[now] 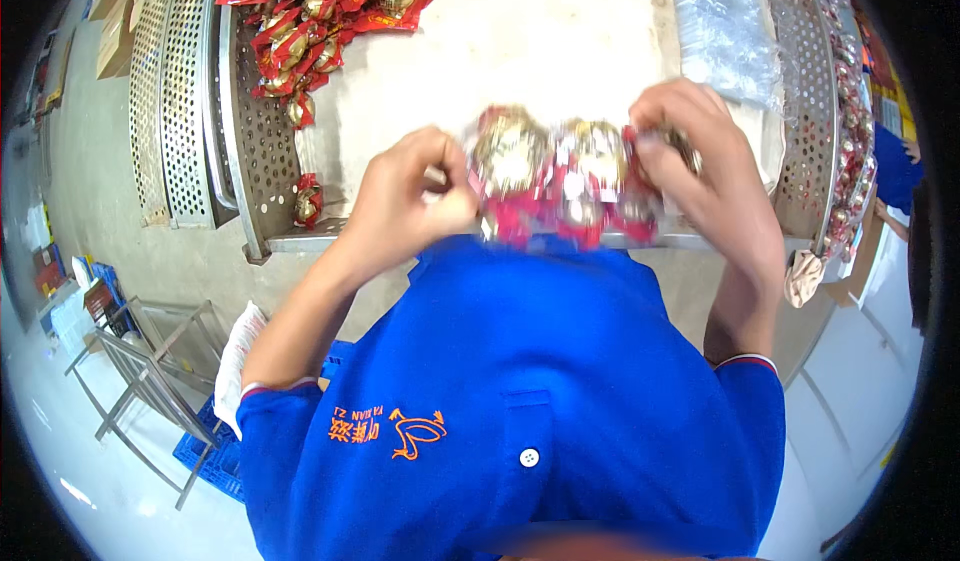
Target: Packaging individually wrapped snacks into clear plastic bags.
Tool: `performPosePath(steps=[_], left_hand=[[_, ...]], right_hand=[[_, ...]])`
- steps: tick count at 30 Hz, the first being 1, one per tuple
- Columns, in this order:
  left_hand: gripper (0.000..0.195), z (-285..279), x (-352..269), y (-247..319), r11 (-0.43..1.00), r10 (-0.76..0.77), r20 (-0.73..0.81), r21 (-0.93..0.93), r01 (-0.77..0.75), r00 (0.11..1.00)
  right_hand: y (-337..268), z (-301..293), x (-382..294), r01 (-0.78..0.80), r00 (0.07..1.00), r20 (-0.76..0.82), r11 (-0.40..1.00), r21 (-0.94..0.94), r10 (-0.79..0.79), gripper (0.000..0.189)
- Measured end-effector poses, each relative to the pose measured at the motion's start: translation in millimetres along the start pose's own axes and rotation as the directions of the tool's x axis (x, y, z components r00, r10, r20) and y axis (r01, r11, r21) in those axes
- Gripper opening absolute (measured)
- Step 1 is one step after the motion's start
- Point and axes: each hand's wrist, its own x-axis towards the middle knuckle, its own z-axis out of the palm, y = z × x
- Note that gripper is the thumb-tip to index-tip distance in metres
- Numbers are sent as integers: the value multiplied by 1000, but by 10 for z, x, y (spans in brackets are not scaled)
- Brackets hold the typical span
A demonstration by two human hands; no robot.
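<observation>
A transparent plastic bag (551, 178) of red and gold packets hangs between my hands, just in front of my chest. It is blurred by motion. My left hand (409, 193) pinches its left edge between thumb and fingers. At the opposite edge, my right hand (701, 160) grips the bag, with a dark gold packet partly hidden behind the fingers. Loose red packets with round gold contents (315, 32) are heaped at the upper left of the pale work surface (517, 51). One single packet (307, 201) lies near the left front corner. Flat transparent bags (724, 36) lie stacked at the upper right.
Perforated metal walls (262, 141) border the work surface on both sides. More packets (847, 133) line the far right, with another person's blue sleeve (892, 167) beyond. A metal frame (142, 381), a blue plastic pallet (214, 452) and a white sack (238, 362) stand at lower left.
</observation>
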Motion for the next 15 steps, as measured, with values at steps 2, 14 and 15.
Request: performPosePath(steps=[2, 14, 15], left_hand=[[13, -68, -247, 16, 998, -31, 118, -55, 38, 992], [40, -198, -139, 226, 964, 135, 377, 165, -210, 916], [40, -119, -107, 302, 963, 138, 377, 166, -214, 916]], right_hand=[[-216, -38, -135, -21, 991, 131, 998, 65, 12, 16], [-310, 376, -380, 23, 987, 155, 993, 119, -41, 17], [-325, 382, -399, 20, 989, 147, 995, 97, -34, 17]])
